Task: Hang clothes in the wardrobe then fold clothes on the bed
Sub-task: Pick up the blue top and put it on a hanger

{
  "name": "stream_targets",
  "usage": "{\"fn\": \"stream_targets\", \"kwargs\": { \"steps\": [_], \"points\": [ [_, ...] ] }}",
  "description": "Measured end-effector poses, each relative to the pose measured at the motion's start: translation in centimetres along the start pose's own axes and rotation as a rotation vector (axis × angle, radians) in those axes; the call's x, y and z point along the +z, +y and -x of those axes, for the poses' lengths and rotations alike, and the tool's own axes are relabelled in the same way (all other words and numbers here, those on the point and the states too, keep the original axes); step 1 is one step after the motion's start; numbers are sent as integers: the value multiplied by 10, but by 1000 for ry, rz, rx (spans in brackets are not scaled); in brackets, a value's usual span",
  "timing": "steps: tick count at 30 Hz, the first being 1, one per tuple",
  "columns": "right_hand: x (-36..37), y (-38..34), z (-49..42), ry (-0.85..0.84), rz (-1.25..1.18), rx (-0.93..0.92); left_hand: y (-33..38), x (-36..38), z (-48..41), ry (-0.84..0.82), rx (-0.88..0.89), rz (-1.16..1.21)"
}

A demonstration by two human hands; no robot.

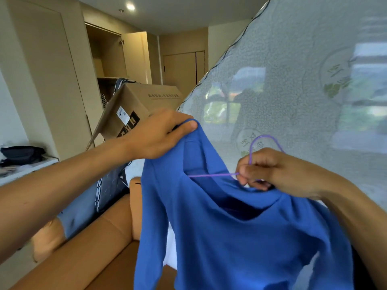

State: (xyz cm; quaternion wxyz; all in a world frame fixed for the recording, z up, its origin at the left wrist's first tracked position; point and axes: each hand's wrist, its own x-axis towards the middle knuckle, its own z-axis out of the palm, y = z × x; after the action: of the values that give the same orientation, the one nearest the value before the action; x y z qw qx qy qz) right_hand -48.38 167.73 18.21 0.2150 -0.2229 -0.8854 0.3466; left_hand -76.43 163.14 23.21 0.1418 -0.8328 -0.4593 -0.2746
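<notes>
A soft blue knit sweater (240, 237) hangs in mid-air, well short of the open wardrobe (109, 57). The left hand (161, 135) grips its shoulder; the right hand (272, 172) pinches a thin purple wire hanger (211, 175), one arm reaching inside the collar. Easing that arm fully into the shoulder without stretching the neckline looks the surest way.

This is a bedroom in a home. A built-in beige wooden wardrobe (109, 59) stands with one door open, and a tan leather-padded bed frame (100, 237) runs below it. A pale quilted mattress (293, 59) leans upright at the right, with a brown cardboard box (142, 105) beside it. A round recessed ceiling light (130, 6) glows overhead.
</notes>
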Motion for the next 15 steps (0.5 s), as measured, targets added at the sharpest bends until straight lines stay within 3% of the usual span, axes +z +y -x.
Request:
{"fn": "stream_targets", "kwargs": {
  "steps": [2,6,10,15],
  "points": [
    [11,-4,-6,-11,44,-8,10,5,-4,-20,8,57],
    [16,-11,-10,205,-26,-22,11,21,5,-115,0,49],
    [10,-11,-7,375,-114,-11,0,22,24,-5,-140,-27],
    [2,-8,-1,461,-229,-50,2,18,38,102,-11,-276]
  ]
}}
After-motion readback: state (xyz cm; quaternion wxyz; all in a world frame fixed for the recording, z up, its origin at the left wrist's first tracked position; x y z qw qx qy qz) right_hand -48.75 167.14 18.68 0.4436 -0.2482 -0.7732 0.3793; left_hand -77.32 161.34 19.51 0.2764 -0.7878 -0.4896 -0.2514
